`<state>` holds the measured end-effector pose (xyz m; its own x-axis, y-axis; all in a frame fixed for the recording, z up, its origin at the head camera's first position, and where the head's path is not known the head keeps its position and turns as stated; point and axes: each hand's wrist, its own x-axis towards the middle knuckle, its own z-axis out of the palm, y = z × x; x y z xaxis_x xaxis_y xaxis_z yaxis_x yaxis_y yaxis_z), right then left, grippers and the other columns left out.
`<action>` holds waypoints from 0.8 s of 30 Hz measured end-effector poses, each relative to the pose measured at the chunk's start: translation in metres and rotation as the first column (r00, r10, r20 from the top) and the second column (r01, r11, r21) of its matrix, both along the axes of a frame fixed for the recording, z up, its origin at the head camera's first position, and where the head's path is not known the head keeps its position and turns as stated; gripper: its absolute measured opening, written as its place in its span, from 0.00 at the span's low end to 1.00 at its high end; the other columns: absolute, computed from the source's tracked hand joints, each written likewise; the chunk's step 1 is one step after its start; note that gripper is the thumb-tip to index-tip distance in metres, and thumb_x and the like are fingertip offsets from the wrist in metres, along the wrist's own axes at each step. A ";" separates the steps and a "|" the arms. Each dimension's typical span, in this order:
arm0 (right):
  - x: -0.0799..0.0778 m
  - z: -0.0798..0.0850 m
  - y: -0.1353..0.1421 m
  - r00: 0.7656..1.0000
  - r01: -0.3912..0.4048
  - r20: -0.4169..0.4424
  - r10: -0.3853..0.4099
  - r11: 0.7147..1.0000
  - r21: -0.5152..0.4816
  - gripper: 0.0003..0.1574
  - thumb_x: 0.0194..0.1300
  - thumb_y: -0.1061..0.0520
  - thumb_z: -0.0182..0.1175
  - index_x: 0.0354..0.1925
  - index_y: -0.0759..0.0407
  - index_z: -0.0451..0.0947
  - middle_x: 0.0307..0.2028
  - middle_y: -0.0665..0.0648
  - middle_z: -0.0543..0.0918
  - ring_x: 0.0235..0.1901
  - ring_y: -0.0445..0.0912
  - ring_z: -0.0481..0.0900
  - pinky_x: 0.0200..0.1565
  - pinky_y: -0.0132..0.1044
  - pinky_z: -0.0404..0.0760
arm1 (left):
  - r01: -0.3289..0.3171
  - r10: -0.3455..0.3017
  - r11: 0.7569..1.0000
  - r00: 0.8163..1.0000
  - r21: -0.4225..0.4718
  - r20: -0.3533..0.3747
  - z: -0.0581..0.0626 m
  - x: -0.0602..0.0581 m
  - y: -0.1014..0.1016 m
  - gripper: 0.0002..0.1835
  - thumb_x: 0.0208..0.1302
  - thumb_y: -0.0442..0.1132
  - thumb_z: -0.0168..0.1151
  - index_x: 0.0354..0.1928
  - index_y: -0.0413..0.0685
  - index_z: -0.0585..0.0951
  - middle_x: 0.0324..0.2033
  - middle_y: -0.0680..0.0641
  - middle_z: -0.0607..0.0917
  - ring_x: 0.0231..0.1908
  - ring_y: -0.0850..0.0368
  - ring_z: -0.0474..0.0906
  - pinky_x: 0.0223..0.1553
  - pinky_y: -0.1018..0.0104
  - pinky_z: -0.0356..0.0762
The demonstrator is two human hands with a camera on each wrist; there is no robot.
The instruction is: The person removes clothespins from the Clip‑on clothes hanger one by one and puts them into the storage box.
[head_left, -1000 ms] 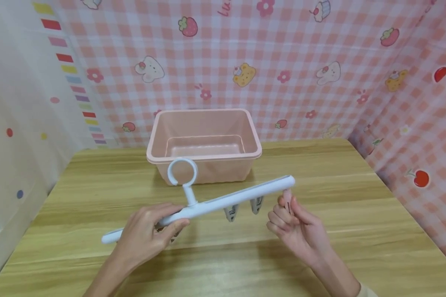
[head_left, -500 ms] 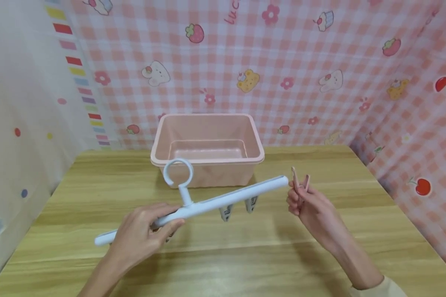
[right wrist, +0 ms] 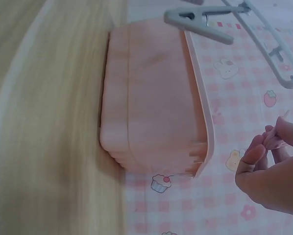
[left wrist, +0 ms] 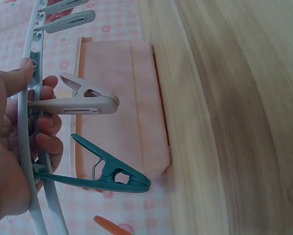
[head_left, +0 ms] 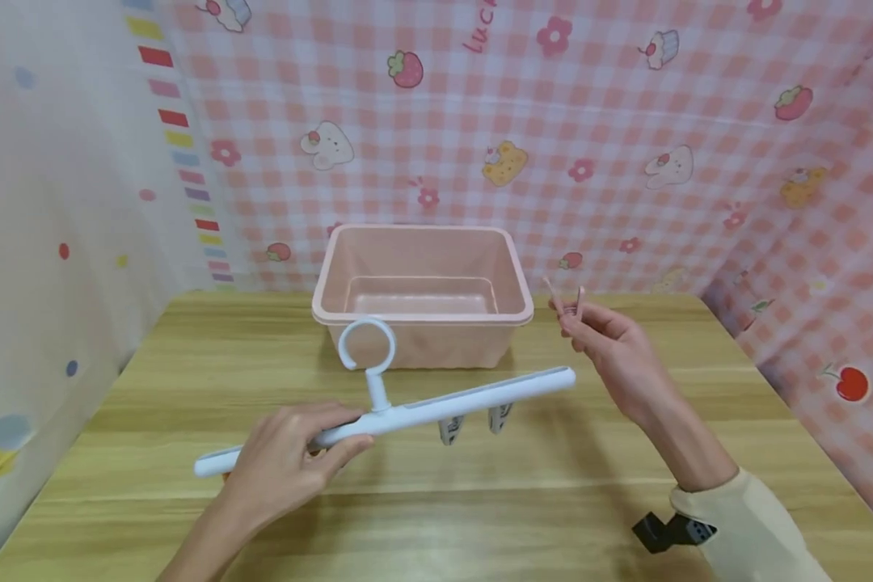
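Observation:
My left hand [head_left: 291, 453] grips a white clip hanger [head_left: 480, 394] at its bar, just left of the ring hook [head_left: 367, 343]. Grey clothespins [head_left: 499, 416] hang under the bar's right half. In the left wrist view a beige clothespin [left wrist: 83, 104], a green clothespin [left wrist: 109, 176] and part of an orange one [left wrist: 109, 225] hang by my fingers. My right hand [head_left: 618, 352] pinches a pink clothespin [head_left: 569, 309], its two legs pointing up. It is apart from the hanger, just right of the pink bin; my fingers hide part of it.
An open pink plastic bin [head_left: 422, 343] stands at the back of the wooden table [head_left: 436, 509], behind the hanger. A pink checked cloth [head_left: 436, 121] hangs behind the table. A black device [head_left: 672, 532] sits at my right sleeve.
My right hand has pulled the pink clothespin off the hanger's right end and raised it back, toward the bin's right side. The left hand keeps its grip on the hanger.

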<state>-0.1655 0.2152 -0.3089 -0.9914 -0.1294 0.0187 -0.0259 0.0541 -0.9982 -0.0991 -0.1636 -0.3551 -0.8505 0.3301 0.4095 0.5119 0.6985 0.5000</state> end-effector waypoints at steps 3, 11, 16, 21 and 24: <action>-0.009 0.004 -0.005 1.000 0.013 -0.004 -0.012 0.999 0.030 0.07 0.72 0.47 0.61 0.38 0.47 0.79 0.50 0.42 0.80 0.53 0.42 0.68 0.57 0.37 0.64 | -0.011 0.011 1.000 1.000 -0.023 -0.005 0.000 0.001 -0.001 0.10 0.58 0.52 0.74 0.42 0.65 0.89 0.32 0.67 0.86 0.24 0.73 0.69 0.26 0.74 0.67; -0.031 0.017 -0.019 1.000 0.016 -0.006 -0.015 0.989 0.146 0.16 0.72 0.46 0.61 0.52 0.51 0.75 0.39 0.40 0.78 0.44 0.39 0.73 0.49 0.31 0.71 | -0.001 0.001 0.997 1.000 -0.071 0.004 0.000 0.002 -0.003 0.13 0.58 0.54 0.73 0.43 0.61 0.89 0.32 0.65 0.87 0.25 0.73 0.70 0.28 0.74 0.68; -0.048 0.022 -0.034 1.000 -0.001 -0.014 0.004 0.974 0.225 0.17 0.71 0.46 0.62 0.52 0.51 0.75 0.42 0.40 0.82 0.46 0.37 0.76 0.50 0.31 0.73 | 0.011 -0.009 0.997 1.000 -0.072 0.019 -0.002 0.002 -0.006 0.12 0.58 0.53 0.73 0.42 0.61 0.89 0.27 0.67 0.81 0.22 0.74 0.66 0.26 0.76 0.65; -0.065 0.023 -0.047 1.000 -0.013 -0.023 0.020 0.965 0.262 0.17 0.71 0.47 0.62 0.51 0.55 0.76 0.38 0.39 0.81 0.42 0.37 0.77 0.48 0.31 0.75 | 0.021 -0.020 0.997 1.000 -0.071 0.024 -0.005 0.002 -0.009 0.13 0.59 0.53 0.72 0.43 0.59 0.89 0.31 0.65 0.86 0.23 0.74 0.68 0.26 0.76 0.67; -0.072 0.023 -0.054 1.000 -0.018 -0.013 0.023 0.959 0.283 0.20 0.72 0.48 0.61 0.54 0.58 0.75 0.37 0.38 0.81 0.41 0.36 0.77 0.46 0.29 0.76 | 0.023 -0.021 0.997 0.999 -0.072 0.033 -0.006 0.002 -0.009 0.14 0.60 0.54 0.71 0.44 0.59 0.89 0.34 0.63 0.88 0.23 0.74 0.69 0.27 0.76 0.68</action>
<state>-0.2379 0.1613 -0.2859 -0.9883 -0.1522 -0.0062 -0.0454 0.3330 -0.9418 -0.0973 -0.1724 -0.3614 -0.8551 0.3767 0.3562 0.5119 0.7222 0.4651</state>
